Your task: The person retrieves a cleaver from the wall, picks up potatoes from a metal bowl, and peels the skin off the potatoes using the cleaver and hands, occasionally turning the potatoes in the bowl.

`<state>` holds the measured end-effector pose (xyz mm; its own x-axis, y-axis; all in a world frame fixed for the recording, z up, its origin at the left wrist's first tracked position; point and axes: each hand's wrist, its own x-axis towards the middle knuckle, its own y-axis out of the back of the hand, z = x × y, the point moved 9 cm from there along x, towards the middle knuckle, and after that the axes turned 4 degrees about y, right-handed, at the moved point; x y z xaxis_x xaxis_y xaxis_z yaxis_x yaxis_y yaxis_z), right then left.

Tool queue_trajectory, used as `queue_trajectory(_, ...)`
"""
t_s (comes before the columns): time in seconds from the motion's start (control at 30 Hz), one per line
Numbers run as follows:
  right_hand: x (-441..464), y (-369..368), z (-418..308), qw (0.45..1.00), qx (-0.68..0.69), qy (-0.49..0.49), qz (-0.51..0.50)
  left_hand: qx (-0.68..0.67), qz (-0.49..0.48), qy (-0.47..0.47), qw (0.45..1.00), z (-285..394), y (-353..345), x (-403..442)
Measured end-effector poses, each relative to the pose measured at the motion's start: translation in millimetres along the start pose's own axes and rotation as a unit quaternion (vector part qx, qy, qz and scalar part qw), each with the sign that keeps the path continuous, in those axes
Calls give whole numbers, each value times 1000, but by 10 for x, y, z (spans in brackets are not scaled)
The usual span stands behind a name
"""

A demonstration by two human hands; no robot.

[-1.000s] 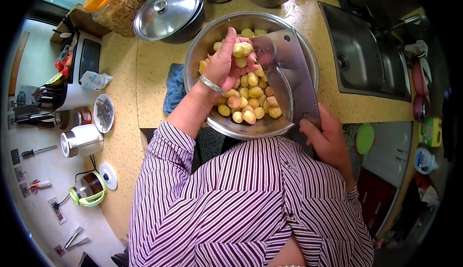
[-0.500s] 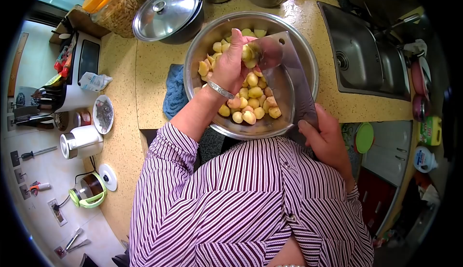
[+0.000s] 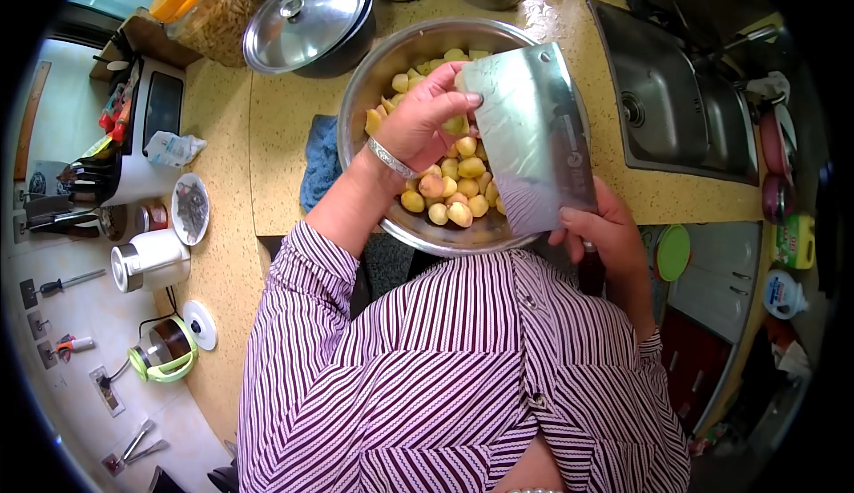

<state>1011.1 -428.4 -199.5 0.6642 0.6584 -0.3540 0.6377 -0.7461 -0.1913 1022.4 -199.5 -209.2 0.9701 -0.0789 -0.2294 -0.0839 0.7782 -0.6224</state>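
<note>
In my right hand [image 3: 605, 235] is a cleaver [image 3: 529, 137], gripped where the broad blade meets its dark handle. The blade stands tilted over the right side of a large steel bowl [image 3: 356, 92], its shiny face toward me. My left hand [image 3: 422, 124], with a silver bracelet at the wrist, is closed over the bowl around a peeled potato [image 3: 456, 125], mostly covered by fingers and blade. Thumb and fingertips are at the blade's left edge; whether they press on it I cannot tell. Peeled potatoes [image 3: 458, 199], several whole and several cut, lie in the bowl.
A blue cloth [image 3: 320, 164] lies left of the bowl. Behind it stand a lidded pot [image 3: 307, 26] and a jar with an orange lid [image 3: 209, 17]. A double sink [image 3: 663, 92] is at right. A white kettle [image 3: 156, 262] and a plate [image 3: 191, 208] are at left.
The cleaver blade has turned, so its broad face now shows toward me. My left hand has drawn slightly left, with its thumb lower beside the blade edge.
</note>
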Motion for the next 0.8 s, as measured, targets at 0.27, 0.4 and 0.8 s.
queue_trajectory(0.27,-175,411,-89,991,-8,90,98,671,129,-233,692,624,-15,-121)
queue_trajectory(0.4,-281,526,-35,987,-3,96,128,808,55,-314,496,305,-238,-134)
queue_trajectory(0.8,-324,515,84,990,-2,70,123,850,-182,-128,477,-677,-415,159)
